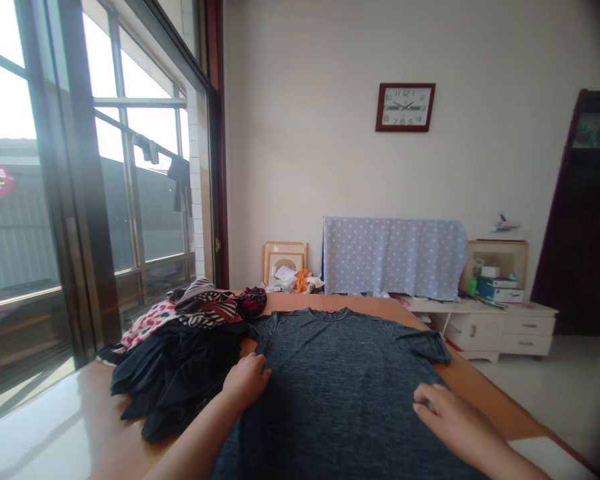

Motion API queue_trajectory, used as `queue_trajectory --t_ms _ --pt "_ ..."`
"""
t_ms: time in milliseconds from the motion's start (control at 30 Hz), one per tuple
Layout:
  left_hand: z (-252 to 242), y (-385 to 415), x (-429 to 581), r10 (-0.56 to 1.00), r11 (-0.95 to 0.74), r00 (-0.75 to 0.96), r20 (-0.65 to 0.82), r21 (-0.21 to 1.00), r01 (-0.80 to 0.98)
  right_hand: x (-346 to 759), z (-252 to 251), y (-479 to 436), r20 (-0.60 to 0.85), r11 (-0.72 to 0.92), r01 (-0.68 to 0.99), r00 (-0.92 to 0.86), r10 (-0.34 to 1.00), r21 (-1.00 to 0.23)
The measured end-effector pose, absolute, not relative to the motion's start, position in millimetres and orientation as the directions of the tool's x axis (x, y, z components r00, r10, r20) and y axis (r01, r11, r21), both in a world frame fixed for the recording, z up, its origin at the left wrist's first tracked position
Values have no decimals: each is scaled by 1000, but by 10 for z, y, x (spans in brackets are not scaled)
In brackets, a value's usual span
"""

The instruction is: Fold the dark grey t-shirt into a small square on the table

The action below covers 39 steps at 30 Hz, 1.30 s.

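A dark blue-grey short-sleeved T-shirt (345,380) lies spread on the table, neckline toward the far end and sleeves out to both sides. At its left side edge, my left hand (249,380) is closed with the fingers curled down on the cloth. Across from it, my right hand (436,405) is bent at the right side edge, thumb and fingers drawn together on the fabric. The fingertips of both hands are partly hidden. The shirt's lower end runs out of view at the bottom.
Left of the shirt sits a heap of dark clothes (180,373), with patterned cloths (205,303) on top. The brown table (485,393) ends in a slanting right edge. Beyond stands a low white cabinet (525,333). A large window (150,167) is at left.
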<state>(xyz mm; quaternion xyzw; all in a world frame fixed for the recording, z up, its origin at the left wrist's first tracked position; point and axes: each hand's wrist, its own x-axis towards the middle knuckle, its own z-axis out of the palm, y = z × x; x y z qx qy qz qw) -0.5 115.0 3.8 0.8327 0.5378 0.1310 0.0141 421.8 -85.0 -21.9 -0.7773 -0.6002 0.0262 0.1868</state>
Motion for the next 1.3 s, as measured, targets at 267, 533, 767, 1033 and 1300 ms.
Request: queue_trajectory --t_ms 267,533,767,1033,1300 --pt "36 1643 270 890 -428 406 210 75 900 4015 -148 -89 171 -169 920 241 955 -354" --pt "-100 2021 494 853 -486 476 214 -5 874 3991 -139 632 145 -236 895 309 940 -377" --pt "-163 2222 440 854 -475 478 206 -64 878 4051 -228 1019 135 -327 883 389 911 -337" --pt "-51 2609 551 865 -458 440 240 22 889 4106 -503 1043 212 -343 903 400 892 -260" --pt "-98 3243 725 900 -390 366 238 61 919 4106 -546 1019 254 -334 909 394 883 -248"
